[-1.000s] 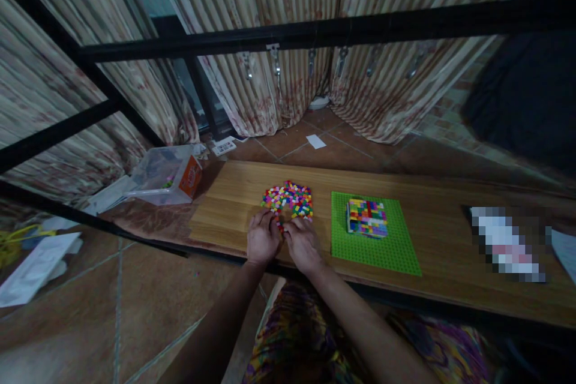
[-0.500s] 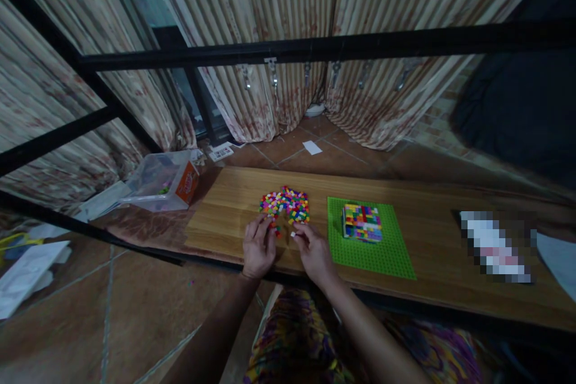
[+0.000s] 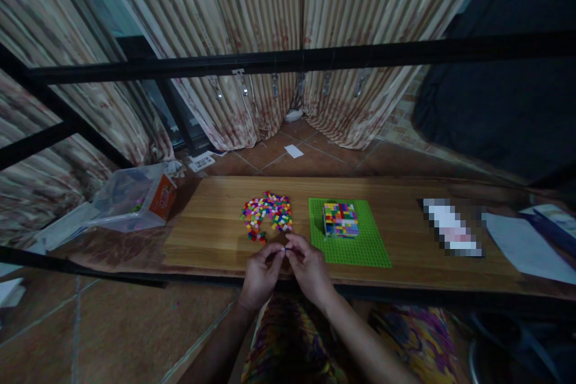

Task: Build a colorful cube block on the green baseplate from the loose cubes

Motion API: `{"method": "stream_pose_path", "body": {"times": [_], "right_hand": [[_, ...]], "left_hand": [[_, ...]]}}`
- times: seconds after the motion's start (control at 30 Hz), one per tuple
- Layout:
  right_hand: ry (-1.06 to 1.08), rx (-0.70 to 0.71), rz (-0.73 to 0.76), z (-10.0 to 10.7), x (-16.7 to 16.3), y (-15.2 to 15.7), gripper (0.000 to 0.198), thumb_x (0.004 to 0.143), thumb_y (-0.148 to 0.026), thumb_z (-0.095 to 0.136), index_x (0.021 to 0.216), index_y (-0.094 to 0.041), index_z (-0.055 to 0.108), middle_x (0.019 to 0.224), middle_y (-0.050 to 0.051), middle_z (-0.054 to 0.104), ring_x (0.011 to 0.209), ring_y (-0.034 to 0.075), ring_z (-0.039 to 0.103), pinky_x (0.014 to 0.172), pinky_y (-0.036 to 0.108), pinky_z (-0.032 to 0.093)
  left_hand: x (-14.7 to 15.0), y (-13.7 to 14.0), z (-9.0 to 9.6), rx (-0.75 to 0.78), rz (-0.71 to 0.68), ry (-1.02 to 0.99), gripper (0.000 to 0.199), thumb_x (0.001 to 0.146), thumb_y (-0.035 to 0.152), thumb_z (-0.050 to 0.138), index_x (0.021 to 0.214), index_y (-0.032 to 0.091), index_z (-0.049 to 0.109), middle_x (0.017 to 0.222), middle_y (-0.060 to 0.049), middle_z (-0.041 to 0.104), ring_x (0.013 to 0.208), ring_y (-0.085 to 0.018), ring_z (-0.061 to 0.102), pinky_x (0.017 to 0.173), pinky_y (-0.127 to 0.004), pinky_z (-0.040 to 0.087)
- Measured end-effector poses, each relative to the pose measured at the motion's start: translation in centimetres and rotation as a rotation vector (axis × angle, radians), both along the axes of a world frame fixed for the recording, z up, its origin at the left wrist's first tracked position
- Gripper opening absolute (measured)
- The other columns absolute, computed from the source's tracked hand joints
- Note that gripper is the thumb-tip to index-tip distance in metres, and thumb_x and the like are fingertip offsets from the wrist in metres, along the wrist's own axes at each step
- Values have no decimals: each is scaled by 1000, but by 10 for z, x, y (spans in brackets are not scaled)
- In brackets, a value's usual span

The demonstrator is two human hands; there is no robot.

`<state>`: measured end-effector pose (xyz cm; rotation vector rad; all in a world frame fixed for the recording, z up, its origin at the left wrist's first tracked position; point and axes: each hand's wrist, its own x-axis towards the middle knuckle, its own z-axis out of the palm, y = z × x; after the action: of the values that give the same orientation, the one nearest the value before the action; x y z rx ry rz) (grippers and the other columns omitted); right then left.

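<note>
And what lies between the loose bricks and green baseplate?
A strip of wooden tabletop shows between the loose bricks and the green baseplate in the head view.

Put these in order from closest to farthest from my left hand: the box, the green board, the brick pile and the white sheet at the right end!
From your left hand:
1. Brick pile: just beyond it.
2. Green board: to the right.
3. Box: off to the left.
4. White sheet: far right.

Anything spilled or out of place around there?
A tiny pinkish speck on the floor before the table may be something dropped; it's too small to tell. A small white sheet also lies loose beyond.
</note>
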<state>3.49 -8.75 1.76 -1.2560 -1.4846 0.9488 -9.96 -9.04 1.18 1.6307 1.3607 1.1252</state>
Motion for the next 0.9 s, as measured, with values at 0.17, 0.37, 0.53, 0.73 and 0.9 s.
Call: {"method": "stream_pose_path", "body": {"times": [0.17, 0.37, 0.53, 0.73, 0.9], "right_hand": [[-72, 8, -138, -5, 15, 1, 33, 83, -21, 51, 114, -18, 60, 90, 5, 68, 82, 17, 65, 78, 31, 52], [-249, 172, -274, 6, 72, 29, 31, 86, -23, 48, 113, -20, 63, 99, 7, 70, 89, 19, 66, 85, 37, 52], [-511, 263, -222, 13, 105, 54, 34, 88, -20, 43, 115, -18, 64, 100, 9, 71, 88, 21, 66, 83, 38, 52], [-797, 330, -105, 6, 110, 61, 41, 87, -10, 39, 120, -21, 61, 105, 9, 70, 95, 23, 63, 90, 39, 49], [-905, 322, -72, 3, 112, 61, 48, 85, -5, 38, 125, -21, 58, 105, 9, 69, 97, 23, 62, 94, 40, 46]], "left_hand": [[20, 1, -6, -24, 9, 13, 16, 85, 31, 56, 89, 18, 66, 82, -2, 70, 76, -14, 66, 70, -22, 51], [14, 15, -6, 98, 85, 179, 15, 86, 29, 54, 89, 19, 65, 85, -3, 70, 78, -15, 66, 73, -25, 50], [5, 23, -12, 226, 34, 313, 12, 86, 26, 52, 86, 20, 62, 83, -3, 68, 80, -16, 65, 76, -27, 50], [6, 23, -14, 236, 26, 338, 12, 87, 26, 51, 84, 21, 62, 82, -3, 67, 81, -16, 65, 76, -27, 50], [5, 23, -16, 242, 36, 343, 10, 86, 24, 52, 85, 21, 62, 84, -3, 68, 83, -16, 64, 78, -27, 50]]}}
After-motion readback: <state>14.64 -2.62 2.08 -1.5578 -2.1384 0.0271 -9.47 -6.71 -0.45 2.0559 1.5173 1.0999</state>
